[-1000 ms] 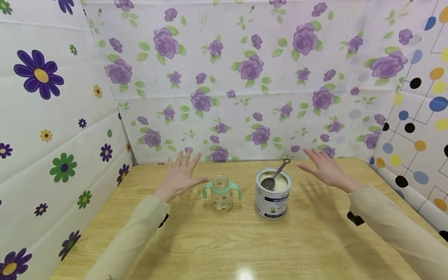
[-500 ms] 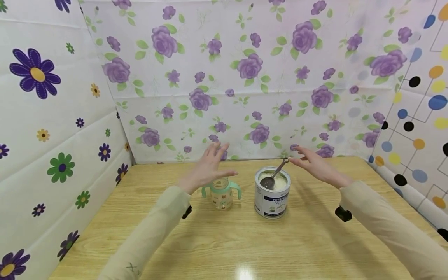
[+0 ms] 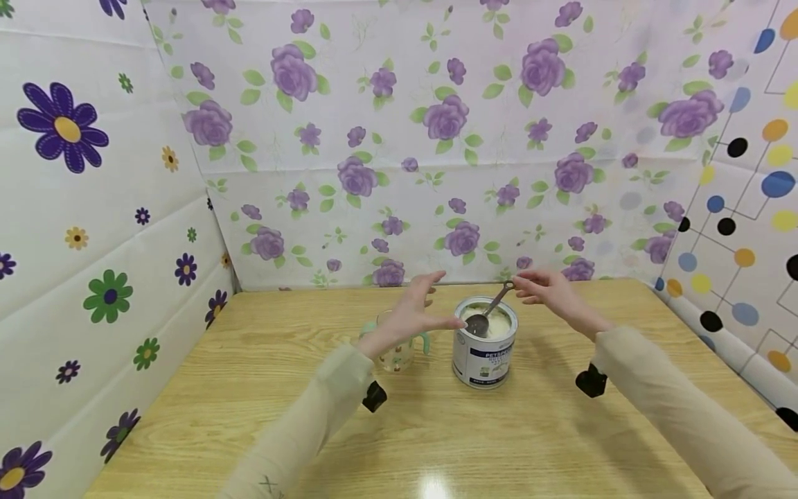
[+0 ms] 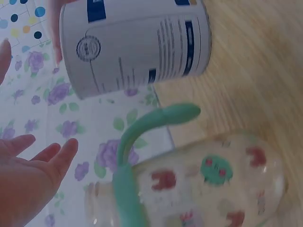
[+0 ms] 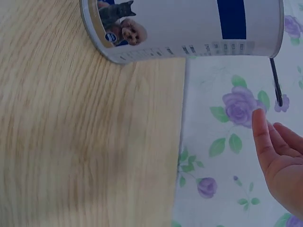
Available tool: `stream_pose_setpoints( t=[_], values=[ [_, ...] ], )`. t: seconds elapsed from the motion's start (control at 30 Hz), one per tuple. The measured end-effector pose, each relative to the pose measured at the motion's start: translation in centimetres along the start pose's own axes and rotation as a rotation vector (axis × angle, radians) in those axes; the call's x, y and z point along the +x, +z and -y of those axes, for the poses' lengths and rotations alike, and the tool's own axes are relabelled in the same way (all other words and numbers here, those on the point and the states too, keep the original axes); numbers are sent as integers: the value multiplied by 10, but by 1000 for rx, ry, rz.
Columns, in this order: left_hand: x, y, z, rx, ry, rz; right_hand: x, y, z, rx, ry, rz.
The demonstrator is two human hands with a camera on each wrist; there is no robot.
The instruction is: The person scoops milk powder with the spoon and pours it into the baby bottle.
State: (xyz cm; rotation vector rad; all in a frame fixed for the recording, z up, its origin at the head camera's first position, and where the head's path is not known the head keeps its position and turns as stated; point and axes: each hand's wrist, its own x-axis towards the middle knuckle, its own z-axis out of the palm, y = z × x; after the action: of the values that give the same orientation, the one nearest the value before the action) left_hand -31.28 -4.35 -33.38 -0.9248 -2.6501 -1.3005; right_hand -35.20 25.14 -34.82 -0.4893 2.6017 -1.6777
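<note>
A white can (image 3: pixel 489 366) of pale powder stands on the table. A dark spoon (image 3: pixel 479 326) leans in it, its handle rising past the back right rim. My left hand (image 3: pixel 411 315) has spread fingers and a thumb tip close to the can's left rim; whether it touches, I cannot tell. Under that forearm, partly hidden, is a clear sippy cup (image 4: pixel 208 184) with green handles, a print and no lid. My right hand (image 3: pixel 561 299) hovers beside the spoon's handle end, fingers slightly bent; the right wrist view shows the handle (image 5: pixel 276 82) apart from the visible fingers.
The wooden table (image 3: pixel 199 388) ends at a back wall of floral cloth (image 3: pixel 386 111). Patterned sheets line the left and right sides. Black wrist cameras (image 3: pixel 375 397) hang under both sleeves.
My left hand has moved right, past the sippy cup to the can. My right hand has come left to the spoon's handle end, its fingers more bent. Cup, can and spoon have stayed in place.
</note>
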Motion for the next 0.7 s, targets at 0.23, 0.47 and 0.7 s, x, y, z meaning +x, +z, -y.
stream_pose_setpoints(
  t=[0.23, 0.47, 0.7],
  values=[
    [0, 24, 7, -68, 22, -10, 2, 9, -8, 133, 110, -4],
    [-1, 42, 9, -169, 9, -43, 5, 15, -11, 175, 122, -44],
    [-3, 59, 8, -224, -39, -70, 6, 19, -12, 220, 137, -62]
  ],
)
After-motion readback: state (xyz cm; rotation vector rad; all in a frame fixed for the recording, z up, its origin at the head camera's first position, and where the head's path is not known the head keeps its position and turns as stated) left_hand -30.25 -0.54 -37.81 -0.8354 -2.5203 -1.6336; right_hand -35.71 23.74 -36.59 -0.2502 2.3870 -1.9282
